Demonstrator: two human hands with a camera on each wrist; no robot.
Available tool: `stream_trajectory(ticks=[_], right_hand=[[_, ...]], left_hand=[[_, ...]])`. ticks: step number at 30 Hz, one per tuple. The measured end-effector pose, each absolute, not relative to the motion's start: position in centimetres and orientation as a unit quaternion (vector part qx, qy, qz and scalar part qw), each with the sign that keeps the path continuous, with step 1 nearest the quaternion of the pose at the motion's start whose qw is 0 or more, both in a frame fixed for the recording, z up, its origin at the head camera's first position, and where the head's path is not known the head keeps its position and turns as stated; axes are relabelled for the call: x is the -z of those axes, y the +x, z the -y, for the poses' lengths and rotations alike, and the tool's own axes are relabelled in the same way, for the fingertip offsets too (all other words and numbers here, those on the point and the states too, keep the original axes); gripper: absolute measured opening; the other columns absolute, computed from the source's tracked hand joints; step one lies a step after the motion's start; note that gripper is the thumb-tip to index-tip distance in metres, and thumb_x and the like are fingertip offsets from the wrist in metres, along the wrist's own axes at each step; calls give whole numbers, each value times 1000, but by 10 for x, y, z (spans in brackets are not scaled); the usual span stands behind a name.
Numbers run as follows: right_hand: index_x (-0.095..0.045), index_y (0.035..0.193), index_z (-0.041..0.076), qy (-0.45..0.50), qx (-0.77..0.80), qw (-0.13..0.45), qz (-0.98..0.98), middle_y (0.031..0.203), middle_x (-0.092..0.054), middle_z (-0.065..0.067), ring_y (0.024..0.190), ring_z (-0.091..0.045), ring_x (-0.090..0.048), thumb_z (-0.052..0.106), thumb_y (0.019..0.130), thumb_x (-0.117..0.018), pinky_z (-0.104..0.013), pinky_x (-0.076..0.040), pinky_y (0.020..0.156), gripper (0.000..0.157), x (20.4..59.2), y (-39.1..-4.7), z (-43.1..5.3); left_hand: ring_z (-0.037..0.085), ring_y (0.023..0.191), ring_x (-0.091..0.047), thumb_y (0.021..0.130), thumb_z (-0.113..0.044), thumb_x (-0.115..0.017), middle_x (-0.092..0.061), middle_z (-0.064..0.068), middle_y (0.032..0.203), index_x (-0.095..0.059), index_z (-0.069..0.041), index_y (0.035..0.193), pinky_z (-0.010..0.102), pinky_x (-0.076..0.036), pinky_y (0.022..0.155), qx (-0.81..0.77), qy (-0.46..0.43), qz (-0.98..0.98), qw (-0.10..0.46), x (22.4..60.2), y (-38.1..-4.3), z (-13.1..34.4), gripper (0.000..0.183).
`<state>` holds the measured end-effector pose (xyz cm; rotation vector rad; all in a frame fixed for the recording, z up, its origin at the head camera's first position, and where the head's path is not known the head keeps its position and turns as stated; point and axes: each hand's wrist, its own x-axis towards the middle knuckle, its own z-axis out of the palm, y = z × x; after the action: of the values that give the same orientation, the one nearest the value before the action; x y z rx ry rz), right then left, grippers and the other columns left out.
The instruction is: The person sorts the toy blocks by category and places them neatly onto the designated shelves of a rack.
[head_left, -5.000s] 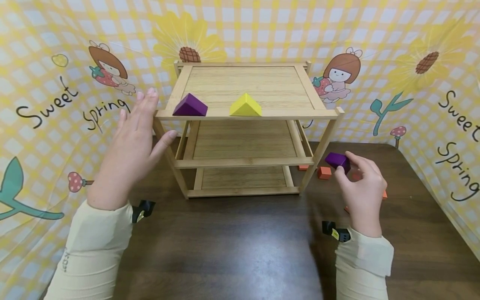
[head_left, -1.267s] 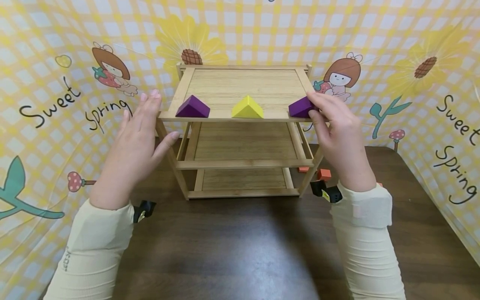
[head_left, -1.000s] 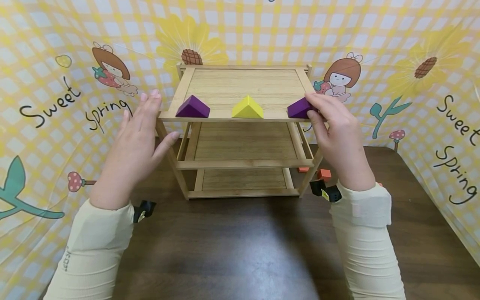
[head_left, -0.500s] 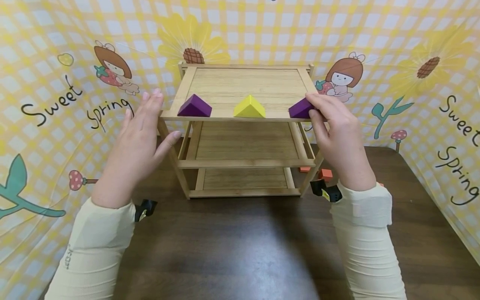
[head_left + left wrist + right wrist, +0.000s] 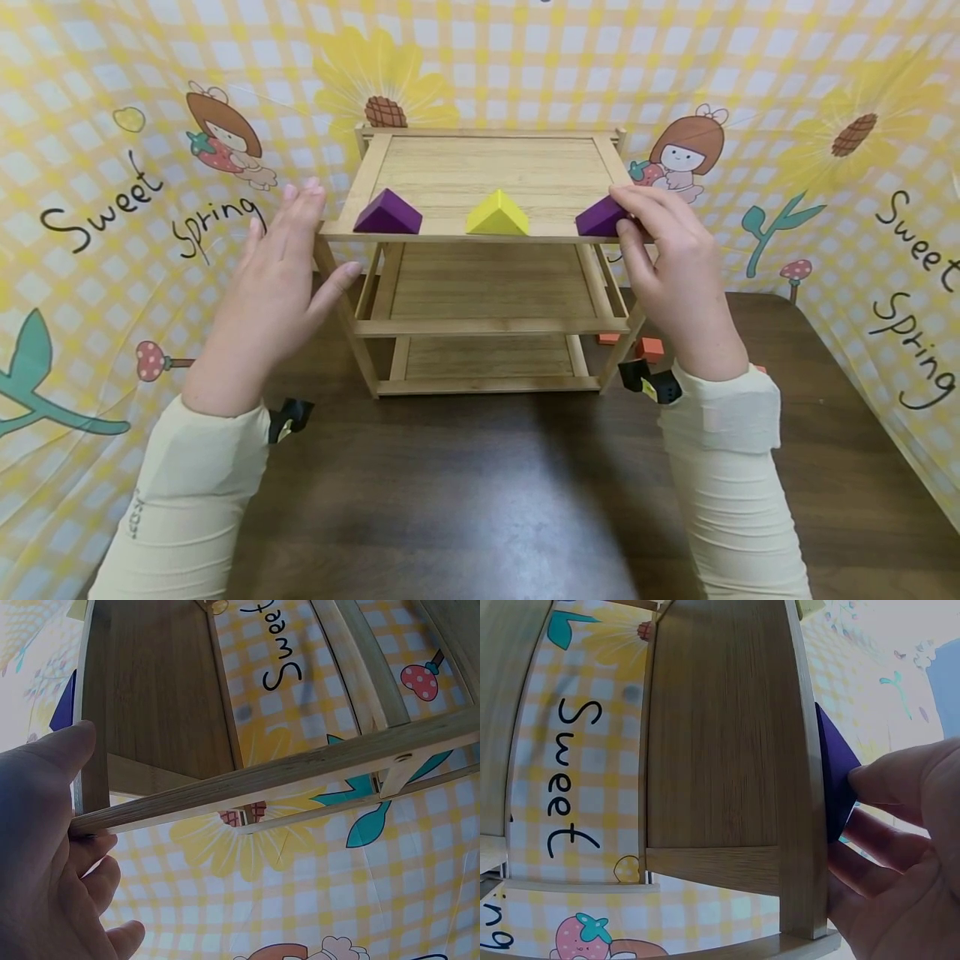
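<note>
A three-tier wooden rack (image 5: 491, 167) stands in front of me. Along the front edge of its top shelf sit a purple triangular block (image 5: 387, 214) at the left and a yellow triangular block (image 5: 498, 215) in the middle. At the right end, thumb and fingers of my right hand (image 5: 684, 279) pinch a second purple triangular block (image 5: 597, 217); the right wrist view shows this block's dark end (image 5: 835, 776) at the shelf edge. My left hand (image 5: 266, 312) touches the rack's top left corner, fingers straight and thumb spread, near the left purple block.
Several orange blocks (image 5: 649, 349) lie on the dark wooden table (image 5: 465, 492) right of the rack, partly hidden by the rack and the right arm. A yellow checked cloth (image 5: 517, 67) surrounds the table at the back and sides.
Since the oldest frame, my right hand has carried the second purple block up and left onto the top shelf's right end. The left hand stays at its corner. In the last second almost nothing has moved.
</note>
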<state>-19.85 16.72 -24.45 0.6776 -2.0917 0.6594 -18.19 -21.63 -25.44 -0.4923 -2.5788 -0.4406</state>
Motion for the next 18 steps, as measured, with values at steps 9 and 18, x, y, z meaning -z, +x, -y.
stream_trajectory(ticks=[9,18], right_hand=[[-67,125,-7,270,-298,417,815,121,-63,-25,95,-31,-63,-8,97,-56,-10,-44,86,30,245,-199,-168],[-72,120,-3,260,-321,447,794,111,-68,-21,93,-31,-61,-11,94,-58,-19,-43,84,31,247,-190,-170]], left_hand=[[28,156,-7,103,-36,-60,-13,10,169,-11,-10,163,57,-1,123,161,-181,940,240,255,-182,217,82],[27,156,-6,104,-35,-59,-13,9,169,-11,-10,164,56,0,123,161,-182,940,240,255,-182,217,81]])
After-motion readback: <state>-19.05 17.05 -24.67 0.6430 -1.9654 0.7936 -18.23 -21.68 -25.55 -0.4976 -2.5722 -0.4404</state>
